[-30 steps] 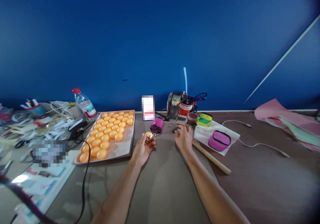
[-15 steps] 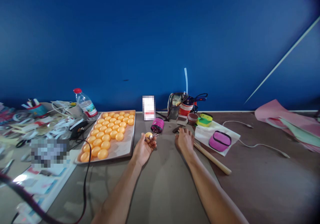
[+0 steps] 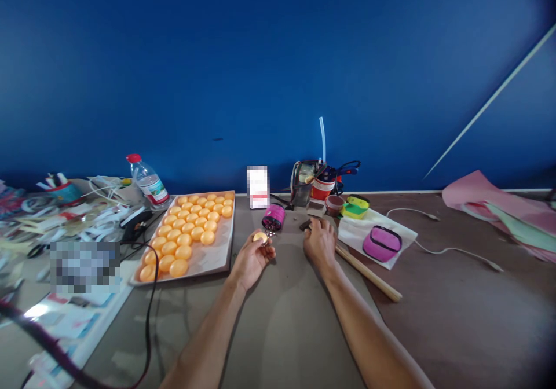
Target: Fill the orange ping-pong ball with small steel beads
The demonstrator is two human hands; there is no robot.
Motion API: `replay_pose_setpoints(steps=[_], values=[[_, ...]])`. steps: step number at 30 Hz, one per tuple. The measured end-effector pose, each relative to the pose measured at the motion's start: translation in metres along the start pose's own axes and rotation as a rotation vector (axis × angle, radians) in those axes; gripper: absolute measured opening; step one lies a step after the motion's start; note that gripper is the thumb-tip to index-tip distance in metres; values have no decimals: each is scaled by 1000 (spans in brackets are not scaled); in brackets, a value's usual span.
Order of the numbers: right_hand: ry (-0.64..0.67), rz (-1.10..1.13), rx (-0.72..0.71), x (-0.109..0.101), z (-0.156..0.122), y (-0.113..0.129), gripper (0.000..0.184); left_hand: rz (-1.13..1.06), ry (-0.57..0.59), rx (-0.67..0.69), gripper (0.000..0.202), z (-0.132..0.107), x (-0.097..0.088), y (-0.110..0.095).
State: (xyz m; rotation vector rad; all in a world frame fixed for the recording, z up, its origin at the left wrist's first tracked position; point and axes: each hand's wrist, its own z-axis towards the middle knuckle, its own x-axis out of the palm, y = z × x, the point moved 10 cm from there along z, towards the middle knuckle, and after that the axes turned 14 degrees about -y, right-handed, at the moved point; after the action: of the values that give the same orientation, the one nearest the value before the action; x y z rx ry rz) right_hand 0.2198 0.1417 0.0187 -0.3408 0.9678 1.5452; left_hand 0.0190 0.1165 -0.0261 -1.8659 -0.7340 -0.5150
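My left hand (image 3: 254,259) is closed round an orange ball (image 3: 259,237) that looks like a table tennis ball, its thumb lying over the side. Just beyond these fingers, small shiny metal pieces (image 3: 271,234) lie at the mouth of a tipped-over purple pouch (image 3: 273,217). My right hand (image 3: 320,243) is curled over a hammer (image 3: 369,274) close to its dark head; the wooden handle runs out to the lower right. The fingertips of this hand are hidden. More orange balls (image 3: 188,227) fill much of a shallow tray (image 3: 222,254) on the left.
A water bottle (image 3: 150,182) stands behind the tray. At the back are a red-and-white cup (image 3: 324,190) and a small dark red pot (image 3: 334,205). A pink-purple pouch (image 3: 382,244) lies on white paper, beside a cable (image 3: 456,252). Clutter and a black cord (image 3: 150,314) occupy the left.
My left hand has turned the ball slightly, and the thumb now lies across it; the shiny part seen on the ball earlier no longer shows. My right hand has barely moved.
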Motion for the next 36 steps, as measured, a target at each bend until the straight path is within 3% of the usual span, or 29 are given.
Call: replay_pose_setpoints(steps=[3,7,13,18,25,29,32,36], values=[[-30,159,-111,-2,-3,21,34,-29,-42,-4,20,4,-7,-2],[133,396,-319,12,-23,63,33,-69,-66,-4,27,8,-12,-6],[264,393,-447,20,-44,91,31,-66,-108,-20,32,10,-15,-2],[250,315,-433,22,-43,88,36,-38,-94,3,32,9,-13,-2],[271,298,-434,23,-42,89,21,-9,-81,10,31,7,-10,-3],[250,291,-393,21,-39,85,22,-1,-81,19,31,6,-9,-3],[223,405,-279,19,-34,77,23,2,-83,26,32,7,-10,-3],[242,770,-13,20,-30,66,18,17,-84,30,31,7,-9,-2]])
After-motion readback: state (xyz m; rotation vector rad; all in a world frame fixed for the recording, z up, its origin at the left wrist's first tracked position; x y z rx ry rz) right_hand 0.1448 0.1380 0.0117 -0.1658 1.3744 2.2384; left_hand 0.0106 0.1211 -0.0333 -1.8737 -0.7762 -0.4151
